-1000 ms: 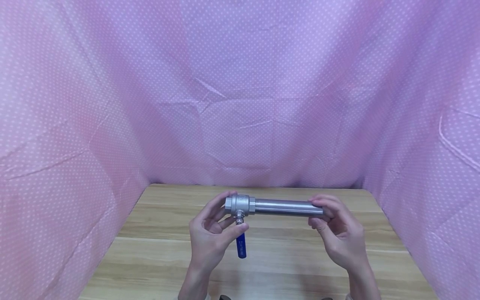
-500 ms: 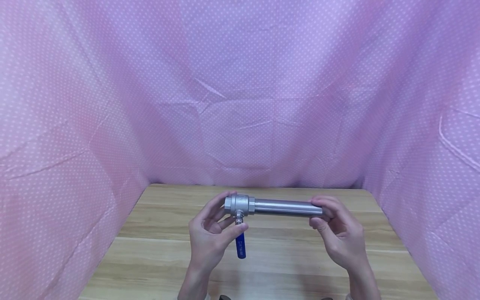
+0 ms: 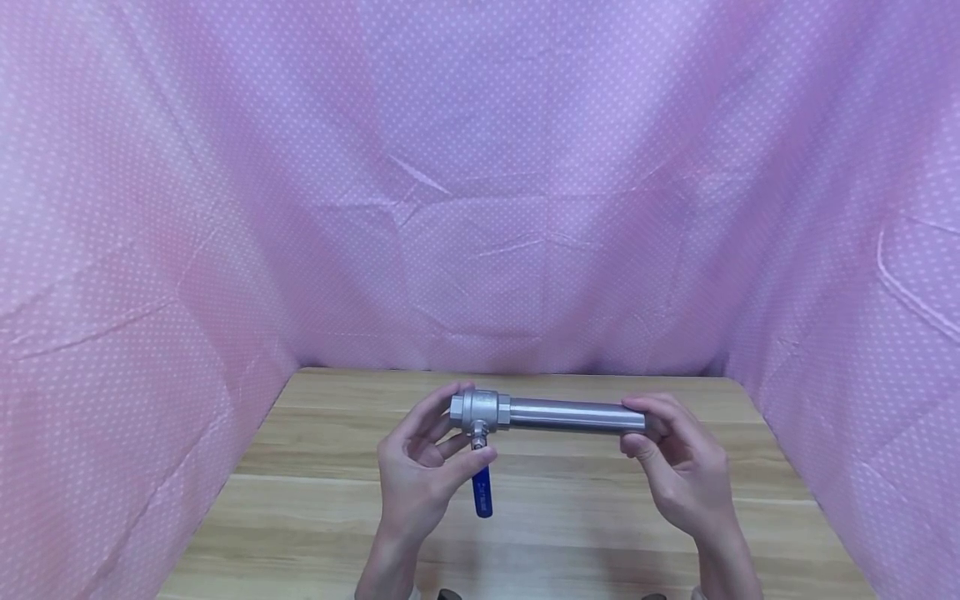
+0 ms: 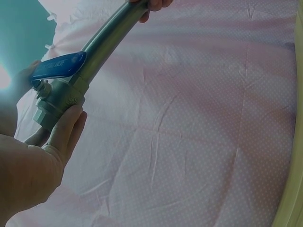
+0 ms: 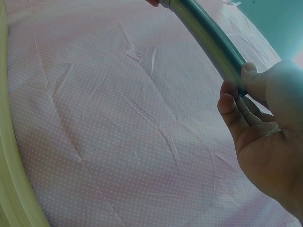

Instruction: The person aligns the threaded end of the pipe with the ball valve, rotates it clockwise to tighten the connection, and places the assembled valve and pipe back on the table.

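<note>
A silver ball valve (image 3: 483, 408) with a blue lever handle (image 3: 482, 492) is in my left hand (image 3: 416, 479), the thumb on the handle near its stem and the fingers behind the body. From the valve's right hex end a smooth metal pipe (image 3: 573, 415) runs straight to the right. My right hand (image 3: 690, 479) pinches the pipe's far end between thumb and fingers. Valve and pipe lie level above the table, the handle pointing toward me. In the left wrist view the blue handle (image 4: 59, 66) stands out beside the body, and in the right wrist view the fingertips (image 5: 227, 101) hold the pipe's end.
A light wood-grain table (image 3: 315, 517) lies beneath both hands. Pink dotted cloth (image 3: 480, 250) hangs behind it and along both sides. Two small dark objects (image 3: 450, 594) poke in at the bottom edge.
My right fingers have shifted very slightly along and around the pipe's end. The left hand, valve and handle stay practically where they were.
</note>
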Demonstrator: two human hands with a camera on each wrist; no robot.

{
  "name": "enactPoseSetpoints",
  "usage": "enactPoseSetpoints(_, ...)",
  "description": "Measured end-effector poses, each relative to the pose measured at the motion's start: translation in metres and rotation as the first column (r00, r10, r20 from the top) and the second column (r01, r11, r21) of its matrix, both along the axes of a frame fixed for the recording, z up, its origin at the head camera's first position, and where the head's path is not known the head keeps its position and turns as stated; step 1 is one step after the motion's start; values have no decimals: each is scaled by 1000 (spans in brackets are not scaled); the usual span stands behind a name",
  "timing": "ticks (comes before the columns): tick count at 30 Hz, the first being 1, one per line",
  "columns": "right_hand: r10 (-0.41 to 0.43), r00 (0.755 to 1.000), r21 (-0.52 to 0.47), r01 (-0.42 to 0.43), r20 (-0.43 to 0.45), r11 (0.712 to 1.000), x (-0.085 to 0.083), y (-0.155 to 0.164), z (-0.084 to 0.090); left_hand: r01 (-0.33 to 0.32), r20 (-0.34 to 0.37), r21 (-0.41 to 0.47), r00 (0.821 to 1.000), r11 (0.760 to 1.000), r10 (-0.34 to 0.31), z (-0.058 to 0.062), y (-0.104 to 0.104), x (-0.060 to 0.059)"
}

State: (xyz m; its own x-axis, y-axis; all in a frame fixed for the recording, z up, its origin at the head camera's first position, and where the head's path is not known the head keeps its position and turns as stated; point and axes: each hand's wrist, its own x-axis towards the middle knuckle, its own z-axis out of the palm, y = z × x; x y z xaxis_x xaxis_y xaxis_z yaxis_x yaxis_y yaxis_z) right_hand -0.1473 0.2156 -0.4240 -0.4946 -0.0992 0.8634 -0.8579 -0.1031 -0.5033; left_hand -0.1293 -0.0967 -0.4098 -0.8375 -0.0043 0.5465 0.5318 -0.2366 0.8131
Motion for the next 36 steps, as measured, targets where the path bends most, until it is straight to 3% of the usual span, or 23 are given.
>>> enactPoseSetpoints(18, -87, 993, 52, 83, 83, 995, -4, 0, -3, 26, -8, -65, 1000, 998, -26, -9, -8, -12)
enactPoseSetpoints(22, -118, 982, 93, 105, 146, 990, -5, 1, -5, 24, 0, -100, 1000, 995, -24, -11, -9, -16)
enactPoseSetpoints(26, -197, 955, 191, 156, 221, 969, -7, 2, -10, 7, 44, -155, 999, 988, 0, -15, -14, -21)
enactPoseSetpoints(30, -251, 937, 266, 184, 242, 946, -13, 1, -16, 7, 135, -216, 991, 976, 23, -20, -21, -29)
enactPoseSetpoints(36, -285, 908, 338, 176, 307, 925, -24, 1, -32, 51, 338, -298, 940, 953, 55, -35, -31, -41)
